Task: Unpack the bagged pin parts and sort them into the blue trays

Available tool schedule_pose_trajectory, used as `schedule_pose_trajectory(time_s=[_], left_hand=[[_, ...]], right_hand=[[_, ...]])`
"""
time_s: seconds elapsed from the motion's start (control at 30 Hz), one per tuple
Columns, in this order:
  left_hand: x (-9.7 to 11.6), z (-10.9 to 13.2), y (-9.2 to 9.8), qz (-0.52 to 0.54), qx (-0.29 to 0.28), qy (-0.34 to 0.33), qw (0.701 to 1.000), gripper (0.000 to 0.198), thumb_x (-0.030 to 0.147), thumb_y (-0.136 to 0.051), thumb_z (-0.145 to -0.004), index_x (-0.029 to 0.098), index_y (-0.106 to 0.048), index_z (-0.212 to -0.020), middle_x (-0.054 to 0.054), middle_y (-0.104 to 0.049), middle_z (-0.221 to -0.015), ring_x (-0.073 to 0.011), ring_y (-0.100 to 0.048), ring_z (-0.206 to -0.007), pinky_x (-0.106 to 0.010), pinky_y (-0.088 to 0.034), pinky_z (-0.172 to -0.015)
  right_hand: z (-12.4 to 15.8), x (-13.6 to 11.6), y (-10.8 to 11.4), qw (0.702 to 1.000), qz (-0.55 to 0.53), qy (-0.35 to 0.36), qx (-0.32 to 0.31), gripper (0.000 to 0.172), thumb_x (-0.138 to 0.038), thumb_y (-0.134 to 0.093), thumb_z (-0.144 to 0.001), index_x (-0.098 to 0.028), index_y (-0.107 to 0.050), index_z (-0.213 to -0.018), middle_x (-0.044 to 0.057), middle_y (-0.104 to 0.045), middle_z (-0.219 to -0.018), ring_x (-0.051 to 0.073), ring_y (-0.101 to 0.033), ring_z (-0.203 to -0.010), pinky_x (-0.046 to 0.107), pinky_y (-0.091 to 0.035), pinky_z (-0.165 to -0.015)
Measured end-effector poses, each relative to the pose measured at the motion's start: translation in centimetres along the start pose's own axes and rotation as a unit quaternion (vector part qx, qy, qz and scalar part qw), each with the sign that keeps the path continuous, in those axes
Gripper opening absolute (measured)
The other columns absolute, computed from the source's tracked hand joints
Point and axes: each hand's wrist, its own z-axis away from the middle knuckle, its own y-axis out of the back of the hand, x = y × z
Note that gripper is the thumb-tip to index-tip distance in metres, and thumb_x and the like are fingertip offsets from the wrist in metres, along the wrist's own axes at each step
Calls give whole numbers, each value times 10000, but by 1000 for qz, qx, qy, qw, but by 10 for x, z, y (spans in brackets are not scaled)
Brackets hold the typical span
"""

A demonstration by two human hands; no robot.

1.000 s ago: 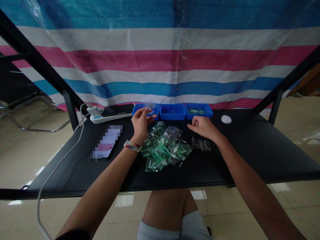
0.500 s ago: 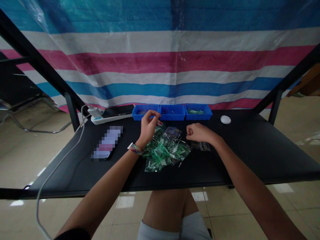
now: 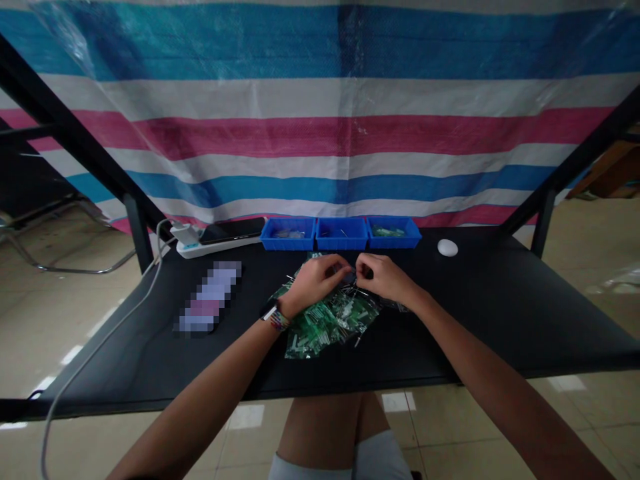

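no readable text, phone screen (image 3: 210, 297) pixelated, nothing legible on blue bins (image 3: 341, 243), power strip (image 3: 191, 252) or striped sheet (image 3: 280, 137), bagged parts (image 3: 320, 327) too small to tell

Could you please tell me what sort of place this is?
It looks like a makeshift workspace, though I cannot be sure: a striped tarpaulin hangs as a backdrop, and three blue bins stand in a row behind a heap of small plastic bags.
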Motion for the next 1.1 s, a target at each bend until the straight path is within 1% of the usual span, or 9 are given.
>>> schedule_pose_trajectory(time_s=[0.1,0.23,0.37,0.47,0.63,0.73,0.9,1.0,1.1], left_hand=[[1,-1,1,36,-16,-3,999,287,456,-633,-1024,192,-745,-1025,-20,-739,-841,-152,-631,-700,-251,-418,-655],[3,-1,4,93,-11,18,995,235,403,-656,-996,172,-697,-981,-1,-692,-760,-144,-608,-661,-244,-419,-628],[3,-1,4,163,-10,20,986,201,363,-633,-997,170,-650,-946,-4,-674,-769,-142,-627,-671,-251,-466,-656],[2,-2,3,211,-10,26,977,244,411,-645,-1004,169,-642,-975,-5,-669,-780,-139,-629,-664,-253,-482,-652],[-2,-3,2,231,-11,32,972,309,461,-682,-987,160,-650,-923,-1,-642,-737,-133,-610,-644,-246,-469,-625],[-3,-4,1,235,-2,37,971,339,479,-709,-976,157,-647,-888,15,-603,-692,-116,-570,-599,-235,-430,-582],[1,-5,0,246,71,53,965,389,512,-731,-968,174,-606,-822,37,-561,-629,-102,-533,-546,-229,-392,-544],[2,-5,0,253,118,58,958,420,535,-745,-956,181,-590,-792,28,-586,-624,-107,-547,-541,-233,-408,-545],[4,-6,1,262,136,61,954,422,537,-752,-951,178,-603,-787,12,-619,-648,-113,-568,-562,-239,-442,-567]], right_hand=[[1,-5,-6,998,-20,40,37,141,-125,-635,-887,-233,-550,-861,-10,-584,-836,155,-582,-731,277,-436,-701],[1,-9,-12,988,-46,95,112,129,-122,-627,-912,-229,-573,-865,-3,-587,-838,155,-612,-741,281,-490,-722],[0,-11,-16,980,-88,86,155,119,-127,-630,-922,-229,-596,-870,2,-609,-840,149,-625,-721,275,-525,-703],[-1,-13,-17,979,-121,76,147,122,-143,-650,-911,-231,-595,-846,-4,-610,-816,143,-618,-692,268,-516,-661],[-1,-18,-16,977,-144,75,139,106,-188,-669,-924,-224,-620,-837,-2,-638,-805,144,-623,-699,272,-512,-668],[-1,-19,-16,974,-184,36,127,89,-254,-687,-937,-224,-634,-871,-1,-665,-804,150,-637,-699,277,-511,-666],[0,-12,-18,958,-253,-74,112,251,-458,-652,-996,-225,-636,-904,-9,-663,-745,151,-617,-620,278,-481,-603],[0,-10,-16,955,-265,-75,106,344,-528,-654,-995,-218,-658,-844,4,-664,-722,173,-633,-667,298,-495,-650],[0,-12,-14,947,-302,-66,90,373,-558,-682,-972,-216,-675,-822,14,-676,-727,184,-647,-687,308,-509,-663]])
